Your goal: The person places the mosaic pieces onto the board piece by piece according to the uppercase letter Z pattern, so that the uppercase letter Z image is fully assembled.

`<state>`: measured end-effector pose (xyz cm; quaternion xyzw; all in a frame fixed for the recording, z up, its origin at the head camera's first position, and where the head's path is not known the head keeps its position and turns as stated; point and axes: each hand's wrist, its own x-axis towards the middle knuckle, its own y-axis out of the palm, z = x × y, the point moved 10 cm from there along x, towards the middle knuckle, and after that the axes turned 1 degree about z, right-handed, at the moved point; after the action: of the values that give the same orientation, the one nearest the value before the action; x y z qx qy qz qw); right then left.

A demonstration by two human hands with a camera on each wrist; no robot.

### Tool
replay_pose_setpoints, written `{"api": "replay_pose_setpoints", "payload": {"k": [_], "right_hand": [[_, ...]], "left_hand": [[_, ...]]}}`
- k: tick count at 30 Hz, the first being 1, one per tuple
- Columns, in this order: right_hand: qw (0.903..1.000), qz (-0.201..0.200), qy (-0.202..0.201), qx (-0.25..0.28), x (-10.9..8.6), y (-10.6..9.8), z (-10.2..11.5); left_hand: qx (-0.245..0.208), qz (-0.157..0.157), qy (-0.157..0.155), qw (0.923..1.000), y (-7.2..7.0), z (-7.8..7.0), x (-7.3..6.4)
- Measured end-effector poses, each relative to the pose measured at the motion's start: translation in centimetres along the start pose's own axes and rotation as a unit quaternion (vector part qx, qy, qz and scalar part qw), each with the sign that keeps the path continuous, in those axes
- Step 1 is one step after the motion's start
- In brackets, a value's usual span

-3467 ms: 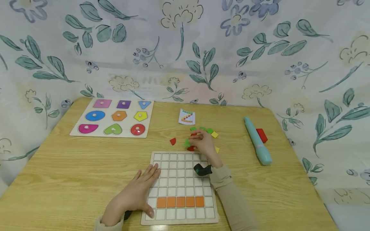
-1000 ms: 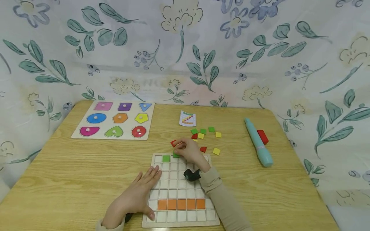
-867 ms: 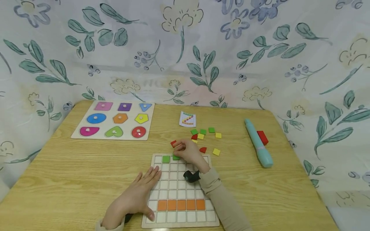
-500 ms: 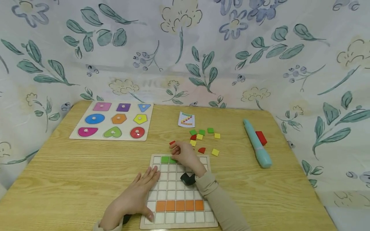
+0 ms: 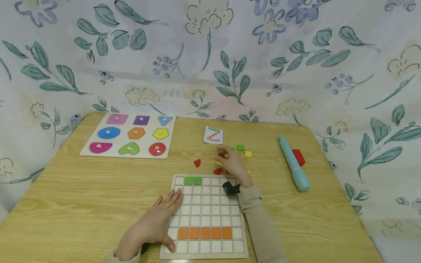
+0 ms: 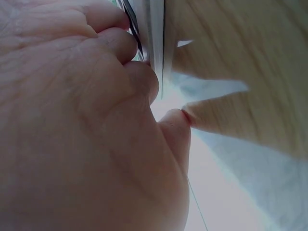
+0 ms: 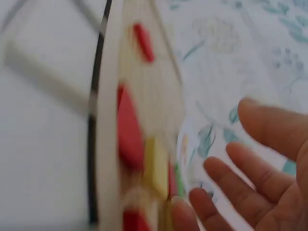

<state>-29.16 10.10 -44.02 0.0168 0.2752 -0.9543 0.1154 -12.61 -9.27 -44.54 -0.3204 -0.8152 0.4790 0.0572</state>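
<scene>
In the head view my left hand [image 5: 152,221] rests spread on the left edge of a white grid board [image 5: 200,209]. Several orange square tiles [image 5: 205,233] form a row low on the board, and two green square tiles [image 5: 192,180] lie side by side in its top row. Beyond the board's top right, my right hand [image 5: 232,162] hovers over loose tiles and partly hides them. Its fingers are parted and hold nothing in the right wrist view, near a yellow tile [image 7: 156,166] and a red tile [image 7: 129,130]. The left wrist view shows mostly my left palm [image 6: 96,125].
A small pattern card [image 5: 213,135] lies behind the loose tiles. One red quarter-round tile [image 5: 197,163] sits apart to their left. A knobbed shape puzzle [image 5: 128,135] is at the back left. On the right lie a turquoise stick-like object [image 5: 294,164] and a red block [image 5: 298,157].
My right hand has let go of the second green tile, now flat beside the first in the top row, and moved right and back to the loose tiles. The left hand stays put.
</scene>
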Motion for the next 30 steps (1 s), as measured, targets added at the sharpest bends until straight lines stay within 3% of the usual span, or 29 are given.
{"api": "replay_pose_setpoints", "payload": {"k": [8,13,20,25,30], "right_hand": [[0.9962,0.009,-0.055,-0.067,2.1,-0.6,-0.5],[0.9939,0.017,-0.046,-0.099,2.7,-0.7,-1.0],[0.9949,-0.019,-0.027,-0.095,2.5,-1.7,-1.2],[0.9972,-0.052,-0.014,-0.053,1.7,-2.6,-1.6],[0.9966,-0.069,0.004,0.045,0.3,-3.0,-2.0]], "left_hand": [[0.002,0.0,0.004,1.0,-0.3,-0.2,-0.1],[-0.004,0.006,-0.001,1.0,-0.2,-0.3,-0.2],[-0.007,0.003,-0.008,0.9999,-0.2,-0.1,-0.4],[-0.004,0.0,-0.002,1.0,-0.4,-0.2,-0.2],[0.0,0.002,0.001,1.0,-0.3,-0.2,-0.2]]}}
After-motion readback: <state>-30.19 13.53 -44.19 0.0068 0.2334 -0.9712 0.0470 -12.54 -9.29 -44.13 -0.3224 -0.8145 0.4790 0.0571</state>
